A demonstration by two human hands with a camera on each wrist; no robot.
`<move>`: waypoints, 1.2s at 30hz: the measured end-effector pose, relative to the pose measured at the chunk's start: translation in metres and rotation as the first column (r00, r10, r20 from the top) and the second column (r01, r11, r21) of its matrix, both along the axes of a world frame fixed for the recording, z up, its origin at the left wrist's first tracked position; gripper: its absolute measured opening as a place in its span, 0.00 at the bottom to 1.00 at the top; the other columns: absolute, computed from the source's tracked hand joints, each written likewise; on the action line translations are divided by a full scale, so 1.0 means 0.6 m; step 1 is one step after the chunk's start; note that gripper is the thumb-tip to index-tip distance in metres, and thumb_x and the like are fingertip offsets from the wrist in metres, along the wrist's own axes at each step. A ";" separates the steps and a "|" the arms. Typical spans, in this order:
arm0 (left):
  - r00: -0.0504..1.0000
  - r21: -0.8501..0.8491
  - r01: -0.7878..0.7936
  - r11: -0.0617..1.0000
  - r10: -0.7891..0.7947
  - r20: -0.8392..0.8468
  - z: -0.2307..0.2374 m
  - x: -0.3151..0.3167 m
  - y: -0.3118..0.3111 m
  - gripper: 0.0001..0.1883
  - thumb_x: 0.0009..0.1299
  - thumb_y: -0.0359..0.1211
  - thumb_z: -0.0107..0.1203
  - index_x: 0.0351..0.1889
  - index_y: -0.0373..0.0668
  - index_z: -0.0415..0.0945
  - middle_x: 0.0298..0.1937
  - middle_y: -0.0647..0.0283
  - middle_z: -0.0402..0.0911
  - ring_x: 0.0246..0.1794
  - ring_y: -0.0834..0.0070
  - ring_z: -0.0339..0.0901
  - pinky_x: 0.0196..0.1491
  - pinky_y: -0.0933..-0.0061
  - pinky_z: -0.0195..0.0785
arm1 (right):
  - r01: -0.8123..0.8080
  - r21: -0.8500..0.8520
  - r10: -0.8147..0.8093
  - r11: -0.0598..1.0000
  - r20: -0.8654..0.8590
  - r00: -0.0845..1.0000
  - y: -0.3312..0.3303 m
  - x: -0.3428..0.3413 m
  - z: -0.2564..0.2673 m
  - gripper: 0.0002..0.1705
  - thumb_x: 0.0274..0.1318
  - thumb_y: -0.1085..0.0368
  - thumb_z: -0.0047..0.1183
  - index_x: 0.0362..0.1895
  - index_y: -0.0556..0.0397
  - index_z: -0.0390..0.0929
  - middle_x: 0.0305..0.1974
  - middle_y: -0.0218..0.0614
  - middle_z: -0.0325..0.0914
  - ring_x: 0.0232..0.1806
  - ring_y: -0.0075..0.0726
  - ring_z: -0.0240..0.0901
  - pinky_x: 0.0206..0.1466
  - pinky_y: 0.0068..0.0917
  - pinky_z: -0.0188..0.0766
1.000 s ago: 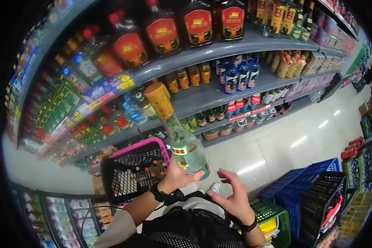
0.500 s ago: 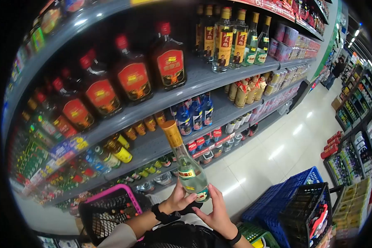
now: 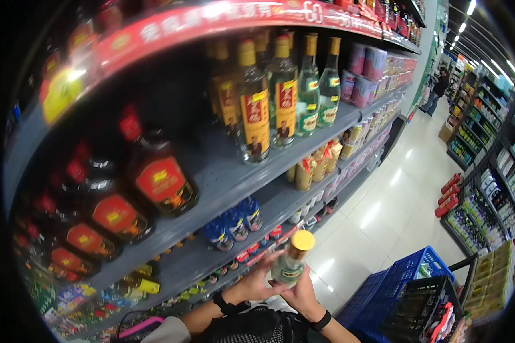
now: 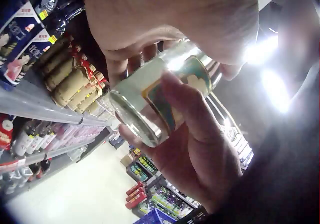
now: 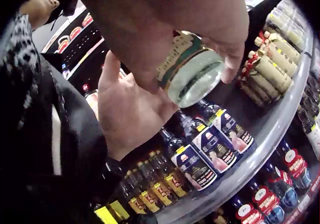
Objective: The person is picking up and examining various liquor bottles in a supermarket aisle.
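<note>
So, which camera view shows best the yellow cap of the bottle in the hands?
The head view: there the yellow cap is turned toward the camera, with nothing covering it. Neither wrist view shows the cap; both look at the opposite end, the base of the bottle.

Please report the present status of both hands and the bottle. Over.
Left hand and right hand: both gripping bottle. Bottle: yellow cap on, held clear of shelf. No obstruction seen around it.
</note>
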State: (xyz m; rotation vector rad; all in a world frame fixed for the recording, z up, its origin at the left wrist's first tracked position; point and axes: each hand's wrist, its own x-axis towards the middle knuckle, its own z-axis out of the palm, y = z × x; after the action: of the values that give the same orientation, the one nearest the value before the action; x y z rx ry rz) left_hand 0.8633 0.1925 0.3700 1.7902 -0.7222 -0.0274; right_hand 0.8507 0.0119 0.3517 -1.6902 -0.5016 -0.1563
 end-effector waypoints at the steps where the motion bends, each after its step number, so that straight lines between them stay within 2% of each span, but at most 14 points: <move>1: 0.996 -0.131 0.078 0.988 -0.083 -0.035 0.005 0.025 -0.008 0.51 0.64 0.40 0.68 0.75 0.36 0.42 0.74 0.46 0.55 0.75 0.58 0.57 0.73 0.59 0.52 | -0.036 -0.006 0.037 0.999 0.017 0.999 -0.024 0.030 0.006 0.45 0.43 0.62 0.73 0.64 0.58 0.61 0.54 0.45 0.74 0.54 0.44 0.76 0.58 0.38 0.71; 4: 0.991 -0.166 0.038 0.985 -0.058 -0.121 0.012 0.094 -0.028 0.46 0.70 0.38 0.61 0.77 0.37 0.40 0.76 0.47 0.51 0.76 0.59 0.55 0.74 0.59 0.51 | 0.024 0.058 -0.024 0.998 -0.006 1.000 -0.056 0.111 0.022 0.29 0.44 0.62 0.70 0.52 0.53 0.75 0.49 0.40 0.79 0.52 0.42 0.78 0.57 0.36 0.72; 7: 0.964 -0.153 -0.037 0.988 -0.005 -0.266 0.007 0.149 -0.035 0.39 0.75 0.37 0.55 0.76 0.38 0.43 0.76 0.47 0.53 0.75 0.60 0.56 0.74 0.58 0.52 | 0.113 -0.048 -0.100 0.992 0.213 0.972 -0.120 0.207 0.053 0.40 0.41 0.66 0.72 0.60 0.55 0.67 0.55 0.40 0.74 0.61 0.39 0.69 0.63 0.39 0.67; 9: 0.888 0.204 0.011 0.979 0.084 -0.452 -0.034 0.181 -0.034 0.37 0.74 0.41 0.57 0.74 0.38 0.52 0.70 0.46 0.63 0.69 0.59 0.66 0.68 0.62 0.60 | 0.115 0.034 -0.119 0.993 0.175 0.977 -0.154 0.267 0.073 0.45 0.39 0.65 0.71 0.63 0.55 0.62 0.59 0.42 0.72 0.64 0.44 0.67 0.68 0.44 0.61; 15: 0.718 0.243 -0.169 0.955 0.288 -0.634 -0.246 0.217 -0.062 0.33 0.73 0.45 0.57 0.68 0.34 0.62 0.59 0.49 0.75 0.58 0.67 0.75 0.59 0.67 0.68 | 0.281 -0.061 -0.214 0.958 0.504 0.837 -0.294 0.516 0.228 0.57 0.31 0.65 0.76 0.66 0.57 0.55 0.59 0.43 0.70 0.62 0.42 0.69 0.66 0.40 0.67; 17: 0.702 0.402 -0.172 0.900 0.398 -0.591 -0.459 0.124 -0.007 0.32 0.73 0.46 0.56 0.66 0.32 0.63 0.51 0.47 0.80 0.51 0.66 0.79 0.51 0.63 0.71 | 0.337 -0.120 -0.157 0.934 0.708 0.688 -0.314 0.597 0.277 0.40 0.34 0.61 0.68 0.57 0.59 0.71 0.58 0.43 0.73 0.62 0.48 0.66 0.73 0.46 0.50; 21: 0.659 0.617 -0.343 0.708 0.650 -0.379 -0.431 0.159 -0.106 0.31 0.71 0.49 0.55 0.60 0.30 0.69 0.42 0.47 0.80 0.44 0.51 0.79 0.45 0.61 0.71 | 0.061 -0.008 -0.049 0.998 0.503 0.863 -0.336 0.696 0.351 0.37 0.33 0.63 0.68 0.55 0.58 0.74 0.56 0.43 0.75 0.61 0.48 0.67 0.71 0.45 0.54; 23: 0.406 0.648 -0.192 0.737 0.660 -0.631 -0.465 0.144 -0.134 0.30 0.71 0.50 0.54 0.57 0.31 0.73 0.41 0.47 0.81 0.44 0.53 0.80 0.48 0.61 0.72 | 0.268 -0.201 -0.021 0.942 0.763 0.646 -0.343 0.745 0.352 0.37 0.34 0.67 0.70 0.54 0.58 0.73 0.55 0.42 0.76 0.59 0.45 0.69 0.67 0.42 0.60; 24: 0.384 0.646 -0.208 0.734 0.669 -0.636 -0.479 0.119 -0.153 0.30 0.71 0.50 0.54 0.57 0.31 0.73 0.41 0.47 0.81 0.44 0.53 0.80 0.48 0.61 0.72 | -0.138 0.204 0.008 0.969 0.533 0.846 -0.326 0.757 0.347 0.35 0.36 0.69 0.71 0.54 0.58 0.73 0.54 0.41 0.77 0.56 0.41 0.72 0.60 0.37 0.69; 27: 0.734 0.776 -0.253 0.578 0.638 -0.235 -0.504 0.077 -0.220 0.28 0.70 0.51 0.53 0.54 0.34 0.76 0.40 0.50 0.83 0.44 0.55 0.81 0.50 0.64 0.74 | -0.132 -0.064 0.142 0.989 0.653 0.744 -0.336 0.811 0.346 0.33 0.38 0.70 0.72 0.53 0.57 0.73 0.51 0.39 0.78 0.51 0.36 0.76 0.54 0.32 0.73; 29: 0.327 0.676 -0.381 0.631 0.776 -0.539 -0.510 0.067 -0.262 0.25 0.73 0.51 0.49 0.56 0.43 0.77 0.38 0.53 0.84 0.43 0.56 0.82 0.50 0.63 0.76 | -0.245 -0.094 0.253 0.965 0.575 0.778 -0.339 0.820 0.362 0.32 0.39 0.68 0.72 0.52 0.57 0.74 0.45 0.37 0.81 0.42 0.34 0.79 0.47 0.30 0.76; 31: 0.313 0.631 -0.471 0.616 0.786 -0.533 -0.501 0.062 -0.300 0.18 0.74 0.46 0.47 0.52 0.49 0.79 0.36 0.54 0.83 0.39 0.52 0.81 0.44 0.59 0.78 | -0.240 -0.209 0.317 0.948 0.551 0.772 -0.337 0.831 0.367 0.30 0.38 0.66 0.73 0.50 0.56 0.76 0.39 0.35 0.83 0.37 0.33 0.80 0.44 0.30 0.76; 33: 0.692 0.760 -0.388 0.521 0.709 -0.133 -0.492 0.064 -0.320 0.12 0.73 0.40 0.47 0.47 0.51 0.80 0.36 0.53 0.83 0.36 0.52 0.82 0.37 0.55 0.78 | -0.259 -0.194 0.323 0.946 0.500 0.803 -0.333 0.828 0.367 0.31 0.37 0.63 0.74 0.49 0.55 0.77 0.38 0.36 0.84 0.37 0.35 0.82 0.44 0.30 0.77; 36: 0.695 0.781 -0.470 0.411 0.718 0.040 -0.486 0.070 -0.360 0.10 0.71 0.38 0.47 0.43 0.51 0.79 0.35 0.54 0.82 0.35 0.52 0.81 0.35 0.54 0.78 | -0.273 -0.170 0.321 0.947 0.441 0.838 -0.334 0.820 0.377 0.37 0.35 0.60 0.75 0.52 0.55 0.76 0.42 0.40 0.84 0.43 0.40 0.84 0.48 0.33 0.78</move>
State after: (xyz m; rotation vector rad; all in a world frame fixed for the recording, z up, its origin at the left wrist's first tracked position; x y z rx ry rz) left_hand 0.9051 -0.0237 0.0786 2.6947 0.3094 -0.1286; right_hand 1.3429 -0.1885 0.5781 -1.6464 -1.1457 -0.3164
